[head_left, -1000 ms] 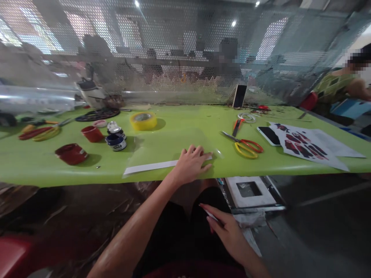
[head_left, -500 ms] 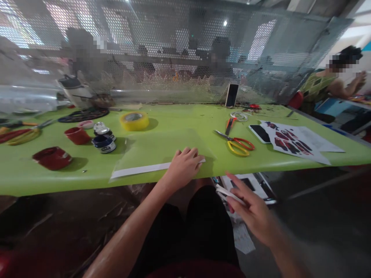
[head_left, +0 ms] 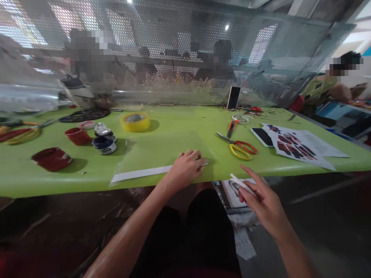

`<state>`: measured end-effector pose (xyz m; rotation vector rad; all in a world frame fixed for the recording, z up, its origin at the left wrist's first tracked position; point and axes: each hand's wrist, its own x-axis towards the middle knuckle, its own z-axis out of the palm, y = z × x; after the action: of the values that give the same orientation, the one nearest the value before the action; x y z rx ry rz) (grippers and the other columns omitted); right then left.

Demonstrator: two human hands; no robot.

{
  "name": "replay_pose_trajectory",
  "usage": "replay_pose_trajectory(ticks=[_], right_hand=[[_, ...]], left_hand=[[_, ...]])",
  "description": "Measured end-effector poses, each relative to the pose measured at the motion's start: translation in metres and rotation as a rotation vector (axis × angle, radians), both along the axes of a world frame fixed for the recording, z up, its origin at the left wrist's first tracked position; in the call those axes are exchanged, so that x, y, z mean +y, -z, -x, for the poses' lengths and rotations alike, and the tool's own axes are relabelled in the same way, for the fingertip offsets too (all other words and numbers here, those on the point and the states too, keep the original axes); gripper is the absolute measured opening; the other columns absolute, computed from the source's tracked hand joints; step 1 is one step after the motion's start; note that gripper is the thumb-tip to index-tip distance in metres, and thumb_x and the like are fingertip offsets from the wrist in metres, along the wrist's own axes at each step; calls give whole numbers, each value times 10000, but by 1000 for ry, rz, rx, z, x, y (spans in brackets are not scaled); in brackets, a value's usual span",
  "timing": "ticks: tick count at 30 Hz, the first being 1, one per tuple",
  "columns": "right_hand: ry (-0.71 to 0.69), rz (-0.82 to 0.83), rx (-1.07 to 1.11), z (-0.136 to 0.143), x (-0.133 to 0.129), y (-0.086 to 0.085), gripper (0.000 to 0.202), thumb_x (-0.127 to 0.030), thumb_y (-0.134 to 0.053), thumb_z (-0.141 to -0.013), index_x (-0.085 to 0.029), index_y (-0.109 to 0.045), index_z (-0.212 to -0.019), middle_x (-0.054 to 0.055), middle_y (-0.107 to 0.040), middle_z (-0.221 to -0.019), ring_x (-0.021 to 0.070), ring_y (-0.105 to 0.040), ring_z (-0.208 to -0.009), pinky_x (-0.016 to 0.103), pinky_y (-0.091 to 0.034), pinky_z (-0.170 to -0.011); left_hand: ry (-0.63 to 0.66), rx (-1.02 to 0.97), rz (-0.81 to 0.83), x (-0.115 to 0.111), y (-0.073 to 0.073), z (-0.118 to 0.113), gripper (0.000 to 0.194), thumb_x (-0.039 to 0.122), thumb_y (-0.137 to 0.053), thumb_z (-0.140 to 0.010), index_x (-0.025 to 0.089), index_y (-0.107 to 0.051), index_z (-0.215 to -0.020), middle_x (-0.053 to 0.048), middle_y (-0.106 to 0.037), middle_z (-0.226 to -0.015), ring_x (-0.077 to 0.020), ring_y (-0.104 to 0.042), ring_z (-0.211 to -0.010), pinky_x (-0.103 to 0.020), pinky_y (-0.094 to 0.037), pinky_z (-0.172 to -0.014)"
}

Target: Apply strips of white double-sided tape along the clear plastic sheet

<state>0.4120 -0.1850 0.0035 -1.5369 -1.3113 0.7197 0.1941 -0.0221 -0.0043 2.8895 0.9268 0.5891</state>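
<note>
A clear sheet (head_left: 168, 148) lies on the green table, and a white strip (head_left: 142, 172) runs along its near edge. My left hand (head_left: 185, 168) rests on the right part of that strip, fingers curled and closed at its end, whose tip shows past them. Off the table's front edge, my right hand (head_left: 266, 204) pinches a narrow white paper piece (head_left: 242, 183) between thumb and fingers, the index finger stretched out. Scissors (head_left: 239, 148) with red and yellow handles lie just beyond it, beside an orange cutter knife (head_left: 232, 128).
At the left stand red containers (head_left: 53, 159), a dark blue jar (head_left: 104, 145) and a yellow tape roll (head_left: 135, 121). On the right are a phone (head_left: 262, 137) and printed sheets (head_left: 295, 144). Another phone (head_left: 233, 97) leans near the perforated screen (head_left: 179, 46). A person (head_left: 321, 87) sits at far right.
My right hand has moved right with the white paper piece, which now points up and left. My left hand stays on the strip, its fingers curled more closely round the end.
</note>
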Motion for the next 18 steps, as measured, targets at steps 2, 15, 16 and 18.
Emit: replay_pose_trajectory(ticks=[2,15,16,18], right_hand=[[-12,29,26,2,0,5,677,-475,-614,-940,-202,-416,-1527,1,-617,-732,127,-556,-588,202,-401,-437],[18,34,47,12,5,-3,308,-467,-696,-876,-221,-770,-1045,1,-640,-644,109,-496,-527,229,-427,-491],[-5,36,66,9,6,0,294,-464,-702,-873,-217,-769,-1017,9,-654,-654,110,-513,-528,229,-435,-490],[-42,34,121,8,10,5,279,-455,-712,-869,-211,-763,-993,22,-673,-680,117,-539,-537,229,-441,-479]], left_hand=[[-1,-9,-1,2,2,-3,325,293,-472,-1022,245,-632,-1301,-90,-599,-1202,-267,-530,-1136,-426,-474,-955],[-269,-259,-60,-64,11,111,348,215,-484,-1016,230,-504,-1363,-124,-596,-1317,-276,-547,-1265,-488,-479,-1084],[-339,-264,-86,-73,19,130,391,217,-496,-1011,213,-473,-1401,-155,-579,-1344,-327,-506,-1315,-570,-438,-1108],[-461,-186,-147,-84,35,157,520,243,-512,-1011,210,-361,-1507,-168,-518,-1457,-351,-421,-1424,-606,-364,-1177]])
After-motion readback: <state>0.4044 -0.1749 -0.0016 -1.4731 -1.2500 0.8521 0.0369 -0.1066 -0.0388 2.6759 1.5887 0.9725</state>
